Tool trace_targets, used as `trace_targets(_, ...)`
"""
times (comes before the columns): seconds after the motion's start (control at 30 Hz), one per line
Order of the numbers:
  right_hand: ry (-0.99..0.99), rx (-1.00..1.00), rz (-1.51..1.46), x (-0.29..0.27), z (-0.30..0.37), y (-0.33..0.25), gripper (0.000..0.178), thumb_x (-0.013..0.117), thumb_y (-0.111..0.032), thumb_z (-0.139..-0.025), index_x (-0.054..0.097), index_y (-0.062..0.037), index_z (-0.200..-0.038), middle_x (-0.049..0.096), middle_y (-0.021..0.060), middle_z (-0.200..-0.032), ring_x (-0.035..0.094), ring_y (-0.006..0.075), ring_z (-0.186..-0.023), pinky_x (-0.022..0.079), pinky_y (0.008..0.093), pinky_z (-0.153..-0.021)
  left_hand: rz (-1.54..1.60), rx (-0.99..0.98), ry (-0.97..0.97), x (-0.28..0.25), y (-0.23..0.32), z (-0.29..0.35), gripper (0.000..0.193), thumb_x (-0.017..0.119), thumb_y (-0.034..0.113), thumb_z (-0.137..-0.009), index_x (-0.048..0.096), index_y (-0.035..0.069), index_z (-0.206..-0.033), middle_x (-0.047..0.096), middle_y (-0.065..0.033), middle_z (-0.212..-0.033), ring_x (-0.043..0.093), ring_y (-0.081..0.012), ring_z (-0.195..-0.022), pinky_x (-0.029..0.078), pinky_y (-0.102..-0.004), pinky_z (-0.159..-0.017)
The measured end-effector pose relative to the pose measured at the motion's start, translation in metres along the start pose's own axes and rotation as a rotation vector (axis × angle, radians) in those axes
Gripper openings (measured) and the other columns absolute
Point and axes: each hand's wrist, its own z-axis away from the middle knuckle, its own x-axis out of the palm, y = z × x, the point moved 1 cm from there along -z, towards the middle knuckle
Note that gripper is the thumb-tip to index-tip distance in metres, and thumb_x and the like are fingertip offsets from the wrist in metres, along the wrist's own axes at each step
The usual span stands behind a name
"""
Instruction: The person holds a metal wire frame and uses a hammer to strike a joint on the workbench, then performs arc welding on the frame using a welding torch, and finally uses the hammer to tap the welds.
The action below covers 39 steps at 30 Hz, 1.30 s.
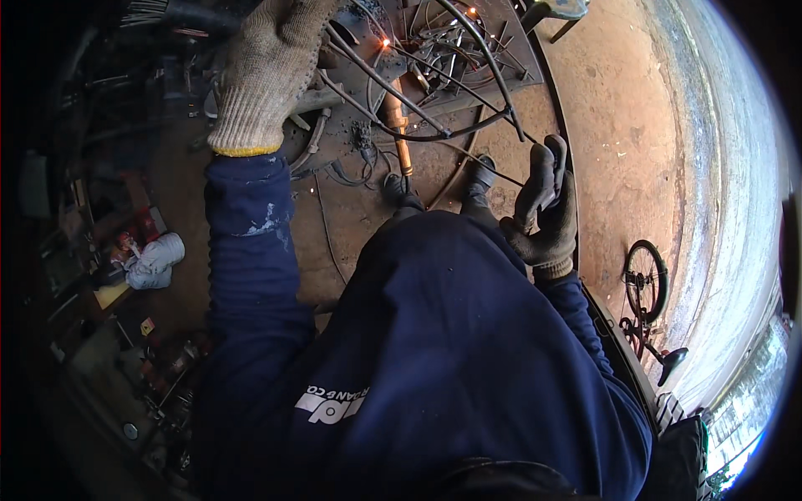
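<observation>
My left hand, in a beige knitted glove with a yellow cuff edge, is at the upper left. Its fingers curl and are partly cut off by the top edge, where dark rods of a curved metal rod frame run up to the glove. Closed in a dark glove, my right hand has its fingers around a thin metal rod. That rod slants up left to a glowing orange spot by the frame. Below the frame is a copper-coloured tubular handle.
Loose metal rods and scraps lie on a dark worktop at the top. My shoes stand on the brown floor below. A bicycle is at the right. Tools and a pale bundle crowd the left; a cable crosses the floor.
</observation>
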Motion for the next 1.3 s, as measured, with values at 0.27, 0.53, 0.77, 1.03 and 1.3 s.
trace_targets(0.27, -0.015, -0.025, 0.086, 0.002, -0.007, -0.007, 0.106, 0.082, -0.014, -0.071, 0.019, 0.0005, -0.156, 0.054, 0.0257, -0.142, 0.061, 0.0341, -0.125, 0.050, 0.0412, -0.101, -0.273, 0.045, 0.128, 0.001, 0.001, 0.012, 0.084, 0.056, 0.067, -0.093, 0.051, -0.003, -0.139, 0.059, -0.0274, -0.130, 0.061, -0.0386, -0.117, 0.052, -0.0441, -0.094)
trace_targets(0.53, -0.020, 0.066, 0.159, 0.003, 0.008, 0.015, 0.119, 0.092, -0.031, -0.066, 0.021, -0.0018, -0.157, 0.062, 0.0201, -0.127, 0.068, 0.0291, -0.107, 0.057, 0.0376, -0.086, -0.236, 0.417, -0.011, -0.004, -0.013, -0.005, 0.043, 0.060, 0.037, -0.098, 0.067, 0.006, -0.126, 0.070, -0.0099, -0.106, 0.066, -0.0185, -0.090, 0.054, -0.0317, -0.076)
trace_targets(0.77, -0.137, 0.059, -0.818, 0.015, 0.003, 0.047, 0.104, 0.076, -0.007, -0.073, 0.015, 0.0008, -0.158, 0.045, 0.0280, -0.148, 0.061, 0.0344, -0.121, 0.052, 0.0420, -0.098, -0.733, 0.541, -0.024, -0.009, -0.030, -0.017, 0.046, 0.063, 0.038, -0.095, 0.066, 0.004, -0.126, 0.070, -0.0130, -0.111, 0.068, -0.0220, -0.097, 0.052, -0.0359, -0.086)
trace_targets(1.03, -0.029, -0.008, -0.093, 0.003, -0.009, 0.001, 0.103, 0.079, -0.014, -0.068, 0.025, 0.0074, -0.154, 0.025, 0.0233, -0.163, 0.023, 0.0318, -0.152, 0.018, 0.0415, -0.121, 0.364, -0.181, -0.159, -0.011, 0.063, 0.025, 0.083, 0.061, 0.062, -0.092, 0.044, 0.001, -0.145, 0.056, -0.0245, -0.132, 0.062, -0.0353, -0.114, 0.064, -0.0432, -0.077)
trace_targets(1.3, 0.032, 0.100, 0.101, 0.003, 0.008, 0.013, 0.113, 0.085, -0.017, -0.063, 0.022, 0.0045, -0.155, 0.055, 0.0263, -0.138, 0.059, 0.0346, -0.126, 0.047, 0.0425, -0.104, 0.309, -0.299, -0.091, -0.004, 0.069, 0.024, 0.081, 0.060, 0.060, -0.094, 0.039, 0.001, -0.146, 0.051, -0.0231, -0.138, 0.061, -0.0383, -0.116, 0.066, -0.0494, -0.070)
